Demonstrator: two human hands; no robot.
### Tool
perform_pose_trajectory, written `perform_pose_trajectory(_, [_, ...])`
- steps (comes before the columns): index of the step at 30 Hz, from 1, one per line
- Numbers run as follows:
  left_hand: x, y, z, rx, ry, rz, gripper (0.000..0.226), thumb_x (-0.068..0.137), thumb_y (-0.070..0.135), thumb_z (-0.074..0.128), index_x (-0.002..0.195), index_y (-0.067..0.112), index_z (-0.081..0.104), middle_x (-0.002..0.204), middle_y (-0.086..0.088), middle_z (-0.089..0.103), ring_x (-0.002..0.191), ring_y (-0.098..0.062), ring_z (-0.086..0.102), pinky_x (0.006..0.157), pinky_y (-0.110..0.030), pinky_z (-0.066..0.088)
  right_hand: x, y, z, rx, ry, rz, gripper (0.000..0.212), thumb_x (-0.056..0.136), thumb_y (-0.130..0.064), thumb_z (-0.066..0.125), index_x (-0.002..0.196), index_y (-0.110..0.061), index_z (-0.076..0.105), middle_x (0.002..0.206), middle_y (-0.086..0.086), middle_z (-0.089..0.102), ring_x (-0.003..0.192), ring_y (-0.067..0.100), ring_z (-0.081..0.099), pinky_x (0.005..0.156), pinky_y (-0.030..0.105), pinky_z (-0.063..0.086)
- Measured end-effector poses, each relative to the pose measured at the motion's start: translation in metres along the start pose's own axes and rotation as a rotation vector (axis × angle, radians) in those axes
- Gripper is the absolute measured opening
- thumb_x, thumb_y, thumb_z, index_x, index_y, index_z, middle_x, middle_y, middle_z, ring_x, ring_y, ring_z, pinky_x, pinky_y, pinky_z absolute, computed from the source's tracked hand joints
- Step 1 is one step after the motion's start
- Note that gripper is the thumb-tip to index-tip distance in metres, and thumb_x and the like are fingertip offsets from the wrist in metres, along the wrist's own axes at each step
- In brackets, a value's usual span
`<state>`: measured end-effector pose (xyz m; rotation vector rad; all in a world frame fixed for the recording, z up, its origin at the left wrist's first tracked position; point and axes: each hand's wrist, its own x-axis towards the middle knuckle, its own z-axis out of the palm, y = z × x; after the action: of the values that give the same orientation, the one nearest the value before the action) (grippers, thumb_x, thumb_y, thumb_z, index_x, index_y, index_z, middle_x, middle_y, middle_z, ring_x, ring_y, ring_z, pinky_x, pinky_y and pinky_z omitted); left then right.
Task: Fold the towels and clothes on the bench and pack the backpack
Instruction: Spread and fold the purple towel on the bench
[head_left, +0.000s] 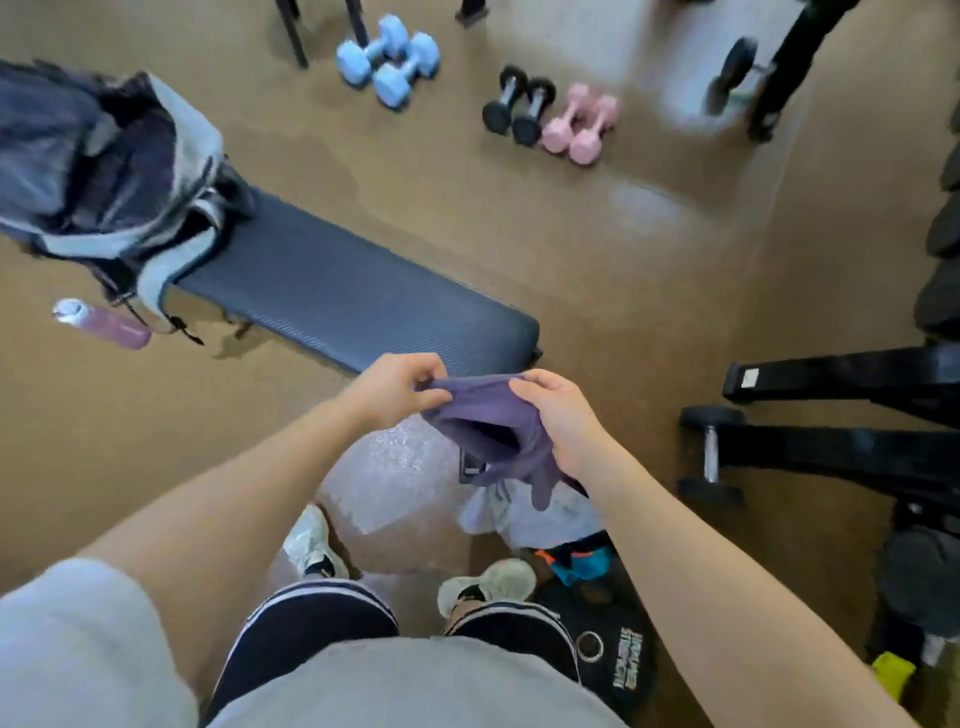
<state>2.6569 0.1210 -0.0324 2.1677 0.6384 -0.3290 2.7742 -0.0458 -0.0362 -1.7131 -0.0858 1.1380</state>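
Observation:
A purple cloth (491, 423) hangs in the air just off the near end of the dark padded bench (358, 296). My left hand (397, 389) pinches its upper left corner, and my right hand (558, 415) grips its right side. The rest of the cloth droops below my right hand. An open grey and dark backpack (114, 176) stands on the far left end of the bench. On the floor under the cloth lie a pale grey garment (530, 512) and a teal and orange piece (579, 564).
A pink bottle (101, 322) lies on the floor by the backpack. Blue dumbbells (387, 60), black dumbbells (517, 106) and pink dumbbells (579, 124) sit on the floor beyond the bench. A black rack (841, 410) with a dumbbell (709, 452) stands to the right. A weight plate (613, 654) lies by my feet.

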Motion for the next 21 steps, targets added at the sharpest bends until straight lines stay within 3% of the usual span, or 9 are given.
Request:
perform_pose_trajectory(3, [-0.029,-0.056,-0.051,-0.044,0.091,-0.044,0.019,0.083,0.014,0.065,0.073,0.019,0.050,0.064,0.007,0.049,0.060,-0.011,0.041,0.058,-0.013,0.033,0.012,-0.028,0.068,-0.061,-0.028,-0.029,0.021,0.088,-0.006,0.057,0.069,-0.014,0.061,0.073,0.006,0.057,0.082,0.022,0.052,0.079,0.034,0.041])
perform_pose_trajectory(7, [-0.054,-0.134,-0.111,-0.067,0.132,-0.030,0.014,0.085,0.014,0.064,0.077,0.012,0.052,0.065,0.004,0.047,0.055,-0.005,0.038,0.057,-0.012,0.033,0.034,-0.048,0.158,-0.115,0.006,-0.120,0.004,0.086,-0.003,0.061,0.085,-0.002,0.065,0.075,0.003,0.060,0.074,0.014,0.055,0.073,0.023,0.044])
perform_pose_trajectory(9, [-0.057,-0.167,-0.144,-0.068,0.125,-0.003,0.013,0.086,0.014,0.062,0.078,0.011,0.053,0.065,0.004,0.046,0.055,-0.006,0.037,0.057,-0.013,0.033,0.046,-0.056,0.198,-0.127,0.047,-0.142,0.007,0.085,-0.002,0.062,0.091,0.001,0.065,0.075,0.004,0.061,0.072,0.011,0.056,0.068,0.020,0.045])
perform_pose_trajectory(15, [-0.046,-0.249,-0.235,-0.094,0.147,0.020,0.012,0.089,0.016,0.057,0.080,0.016,0.051,0.069,0.008,0.051,0.064,-0.010,0.043,0.060,-0.009,0.032,0.084,-0.077,0.291,-0.246,0.168,-0.174,0.005,0.086,-0.004,0.059,0.084,-0.003,0.063,0.078,0.007,0.061,0.071,0.015,0.054,0.065,0.026,0.044])
perform_pose_trajectory(21, [-0.007,-0.276,-0.286,-0.123,0.213,0.033,0.011,0.090,0.016,0.056,0.081,0.016,0.050,0.074,-0.004,0.055,0.069,-0.018,0.045,0.060,-0.016,0.033,0.137,-0.114,0.324,-0.376,0.309,-0.224,0.009,0.091,-0.014,0.053,0.088,-0.011,0.061,0.088,0.008,0.064,0.081,0.020,0.055,0.079,0.039,0.049])
